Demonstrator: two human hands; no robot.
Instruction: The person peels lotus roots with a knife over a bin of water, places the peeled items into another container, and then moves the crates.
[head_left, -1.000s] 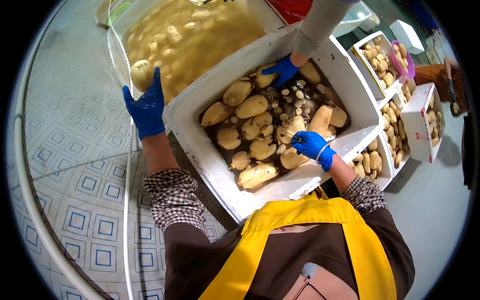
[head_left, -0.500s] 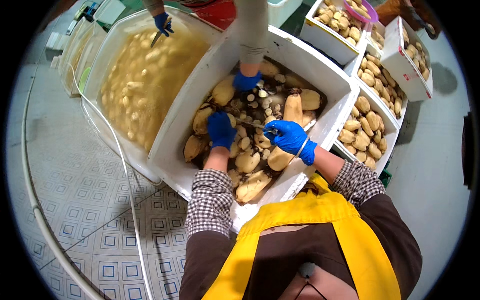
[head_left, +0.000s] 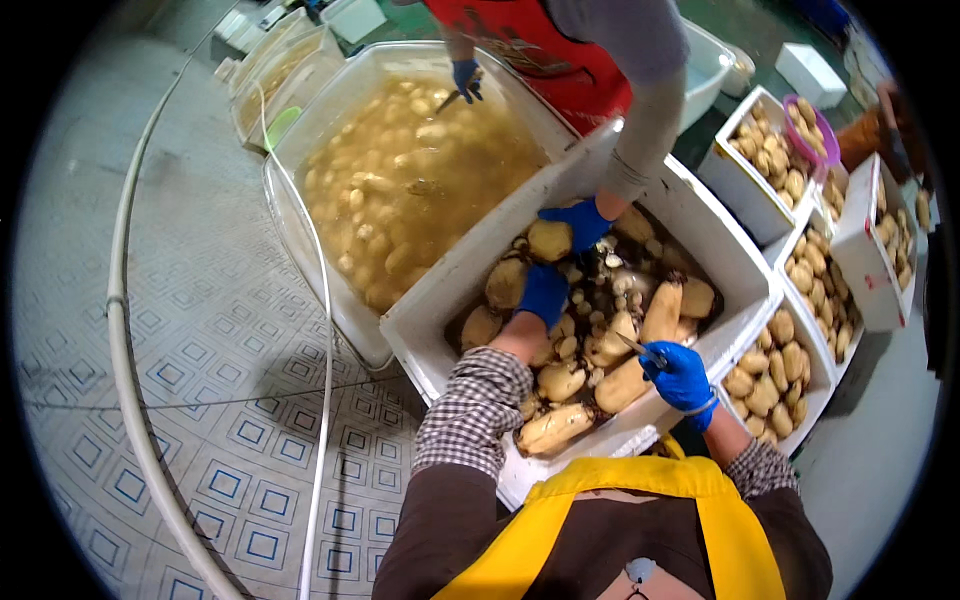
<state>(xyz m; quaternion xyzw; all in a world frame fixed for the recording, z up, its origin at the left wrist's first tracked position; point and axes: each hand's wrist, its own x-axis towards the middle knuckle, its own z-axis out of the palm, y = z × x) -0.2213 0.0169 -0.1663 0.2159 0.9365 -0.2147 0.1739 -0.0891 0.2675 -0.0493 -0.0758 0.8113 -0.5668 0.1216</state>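
A white foam box (head_left: 425,350) holds dark water, with lotus roots and many small cut pieces in it. My left hand (head_left: 545,293), in a blue glove, reaches down among the roots on the box's left side; its fingertips are hidden, so I cannot see whether it grips anything. My right hand (head_left: 682,378), also blue-gloved, is closed round a small knife (head_left: 634,345), whose blade points left over the box's near right part. Below the blade lies a pale lotus root (head_left: 622,386). A co-worker's gloved hand (head_left: 585,224) touches a lotus root (head_left: 550,241) just beyond my left hand.
At the left stands a large tub (head_left: 282,215) of cloudy water full of lotus roots. Over it, the co-worker's other hand (head_left: 466,80) holds a knife. Boxes of lotus roots (head_left: 766,375) line the right. A white hose (head_left: 322,420) crosses the tiled floor.
The whole view has shifted, so the box appears farther right and lower. My right hand has drawn back toward me with the knife. The co-worker's hand has moved onto a lotus root.
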